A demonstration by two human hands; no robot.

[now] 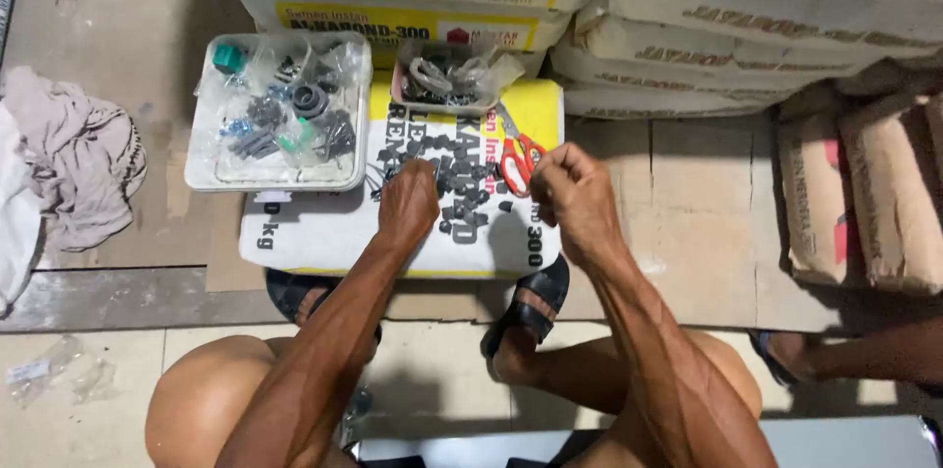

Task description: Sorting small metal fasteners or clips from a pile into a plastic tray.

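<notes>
Left hand [409, 201] rests knuckles-up on the pile of small dark parts [454, 178] spread over the flat cement sack [324, 232]; fingers curled, contents not visible. Right hand [573, 195], at 3 o'clock of the pile, fist closed; cannot tell what it holds. Red-handled scissors [518, 159] lie between hands.

Left hand [410, 198] down among small dark parts [457, 183] on a white-and-yellow sack [324, 232], right hand [575, 195] fisted beside red-handled scissors [518, 156], tray [278, 178] of bagged fittings alongside.
</notes>
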